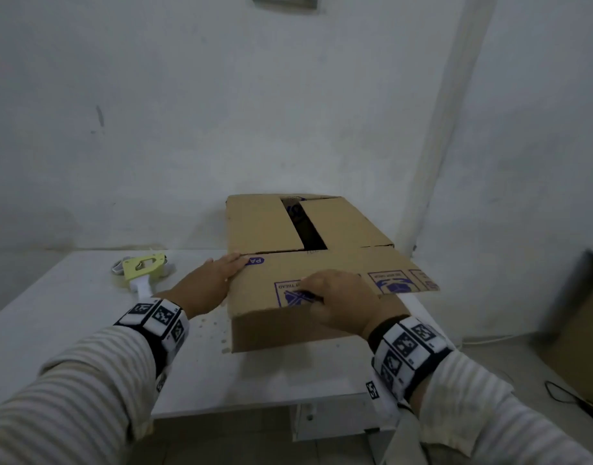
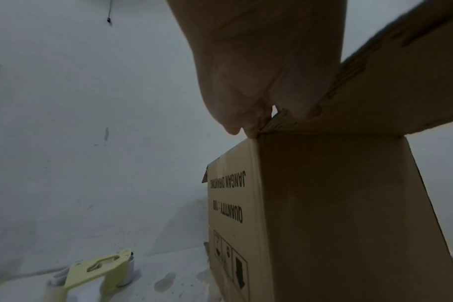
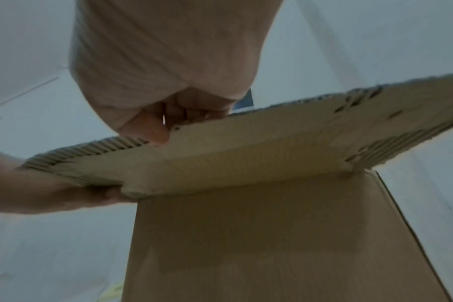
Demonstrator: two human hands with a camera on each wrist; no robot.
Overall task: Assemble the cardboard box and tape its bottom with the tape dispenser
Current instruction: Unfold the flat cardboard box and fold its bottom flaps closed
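The right hand's (image 1: 335, 300) fingers (image 3: 153, 130) are curled over the free edge of the near flap (image 1: 325, 283), pinching it. The left hand (image 1: 211, 283) lies flat, fingers straight, on the flap's left corner. The flap runs left to right across the box (image 1: 288, 327), just beyond both hands. The dispenser (image 1: 142, 268) lies on the surface (image 1: 70, 297) left of the box, nearer the left hand.
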